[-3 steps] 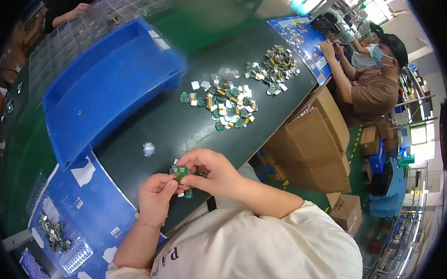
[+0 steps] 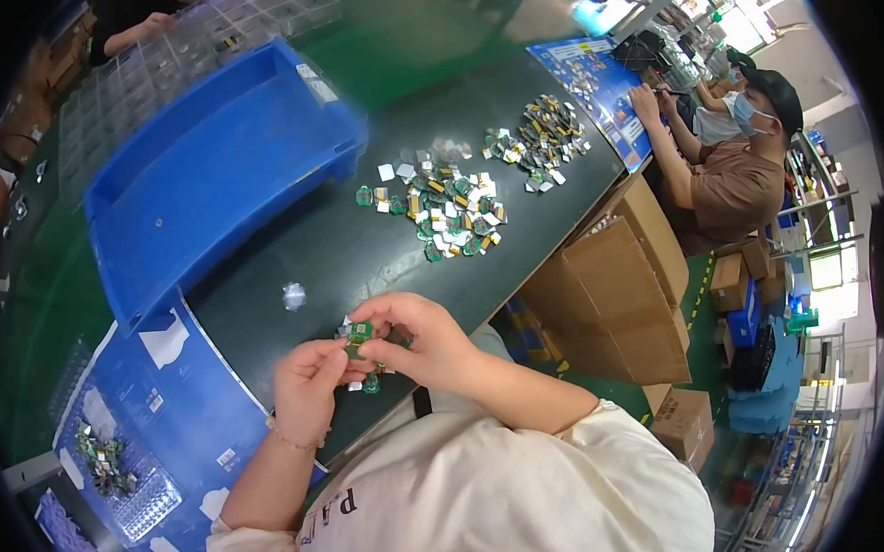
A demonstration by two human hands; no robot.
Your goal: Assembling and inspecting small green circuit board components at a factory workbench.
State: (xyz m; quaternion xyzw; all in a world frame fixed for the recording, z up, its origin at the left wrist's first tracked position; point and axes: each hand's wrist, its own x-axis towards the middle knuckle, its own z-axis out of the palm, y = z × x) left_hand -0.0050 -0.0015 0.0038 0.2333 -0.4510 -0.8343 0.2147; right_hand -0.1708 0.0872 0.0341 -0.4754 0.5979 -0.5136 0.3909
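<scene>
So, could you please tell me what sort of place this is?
Most likely an electronics assembly workshop: heaps of small green circuit parts on a dark workbench, blue bins, and another seated worker sorting similar parts.

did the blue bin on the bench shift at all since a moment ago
No. The blue bin keeps the same spot against the pile of small parts and the bench edge.

Single head-worn fisheye view, looking steeply down from above the wearer's chest onto the dark surface (image 2: pixel 293 253). Hands appear close, near frame centre. Straight edges curve toward the rim; corners are black. No second view.
</scene>
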